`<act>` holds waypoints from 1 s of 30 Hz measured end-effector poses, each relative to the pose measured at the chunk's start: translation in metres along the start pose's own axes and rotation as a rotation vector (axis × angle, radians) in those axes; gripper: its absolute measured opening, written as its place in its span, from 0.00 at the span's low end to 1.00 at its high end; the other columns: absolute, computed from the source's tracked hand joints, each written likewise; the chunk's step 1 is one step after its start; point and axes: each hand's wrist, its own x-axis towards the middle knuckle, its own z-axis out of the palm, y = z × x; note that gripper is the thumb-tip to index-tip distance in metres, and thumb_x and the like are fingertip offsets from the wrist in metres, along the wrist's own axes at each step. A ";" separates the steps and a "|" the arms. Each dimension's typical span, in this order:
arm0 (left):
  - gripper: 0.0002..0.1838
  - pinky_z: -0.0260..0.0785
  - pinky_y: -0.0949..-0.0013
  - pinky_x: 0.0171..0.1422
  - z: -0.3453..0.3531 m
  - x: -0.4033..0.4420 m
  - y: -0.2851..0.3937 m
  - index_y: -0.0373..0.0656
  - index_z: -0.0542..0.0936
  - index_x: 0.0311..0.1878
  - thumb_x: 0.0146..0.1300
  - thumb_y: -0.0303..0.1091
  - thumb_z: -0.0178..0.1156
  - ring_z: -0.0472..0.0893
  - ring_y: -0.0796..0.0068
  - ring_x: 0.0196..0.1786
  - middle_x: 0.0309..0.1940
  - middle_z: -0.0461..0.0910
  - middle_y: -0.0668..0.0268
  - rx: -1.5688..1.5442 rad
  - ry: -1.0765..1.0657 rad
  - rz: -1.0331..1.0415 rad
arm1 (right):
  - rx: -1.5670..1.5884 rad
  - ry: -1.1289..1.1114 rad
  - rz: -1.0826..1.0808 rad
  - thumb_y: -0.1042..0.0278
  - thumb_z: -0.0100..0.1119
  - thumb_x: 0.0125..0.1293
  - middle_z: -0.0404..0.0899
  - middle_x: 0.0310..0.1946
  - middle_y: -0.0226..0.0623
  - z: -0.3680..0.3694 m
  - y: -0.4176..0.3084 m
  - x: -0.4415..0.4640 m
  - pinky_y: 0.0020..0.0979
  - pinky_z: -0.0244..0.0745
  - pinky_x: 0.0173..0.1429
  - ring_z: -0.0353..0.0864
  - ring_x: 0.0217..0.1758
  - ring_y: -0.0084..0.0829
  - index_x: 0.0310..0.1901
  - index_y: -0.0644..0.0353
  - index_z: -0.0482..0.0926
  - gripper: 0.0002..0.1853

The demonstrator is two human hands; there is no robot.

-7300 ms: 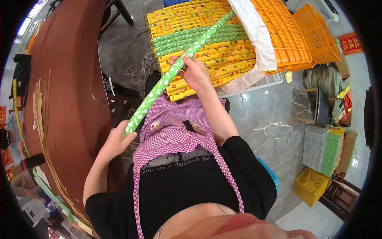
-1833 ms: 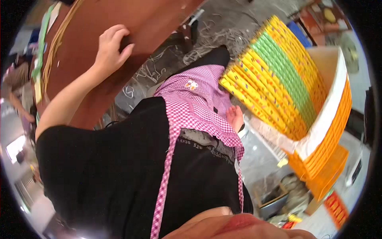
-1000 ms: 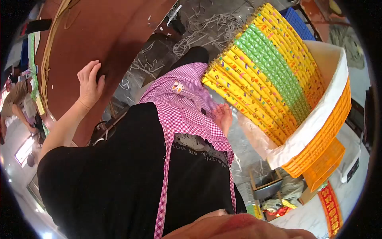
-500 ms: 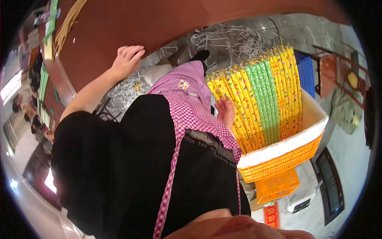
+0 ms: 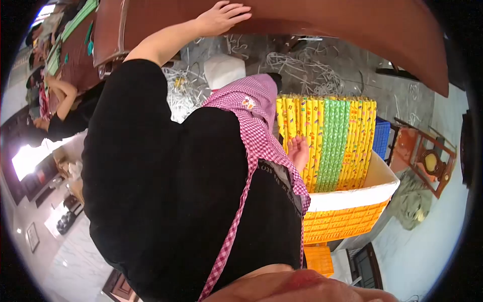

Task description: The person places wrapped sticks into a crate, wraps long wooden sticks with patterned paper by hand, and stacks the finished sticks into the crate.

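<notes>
My left hand (image 5: 224,18) lies on the brown tabletop (image 5: 312,15) at the top of the view, fingers stretched out and nothing seen in them. Low on my right, my right hand (image 5: 299,152) is beside an orange plastic crate (image 5: 347,221) with a white lining (image 5: 347,197). Its fingers are loosely bent and apart, near or touching the closest yellow pieces; contact is unclear. Long, narrow yellow patterned pieces (image 5: 309,118) stand upright in tight rows in the crate, with a band of green patterned ones (image 5: 333,143) between them. Their lower ends are hidden.
White shredded strips (image 5: 307,65) litter the grey floor. A white covered block (image 5: 225,72) stands under the table edge. Right of the crate are a blue crate (image 5: 381,136) and a wooden chair (image 5: 427,161). Another person's arm (image 5: 65,95) shows at far left.
My left hand has slid along the tabletop, forward and to the right. My view has turned, so the crate appears more upright. The right hand stays by the yellow pieces.
</notes>
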 end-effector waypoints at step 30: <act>0.29 0.55 0.58 0.61 0.010 0.007 -0.008 0.51 0.64 0.60 0.51 0.30 0.54 0.61 0.69 0.63 0.61 0.62 0.64 -0.200 -0.202 -0.036 | -0.192 -0.271 0.127 0.64 0.48 0.64 0.73 0.26 0.32 0.072 0.066 0.008 0.26 0.67 0.34 0.71 0.28 0.24 0.33 0.60 0.72 0.09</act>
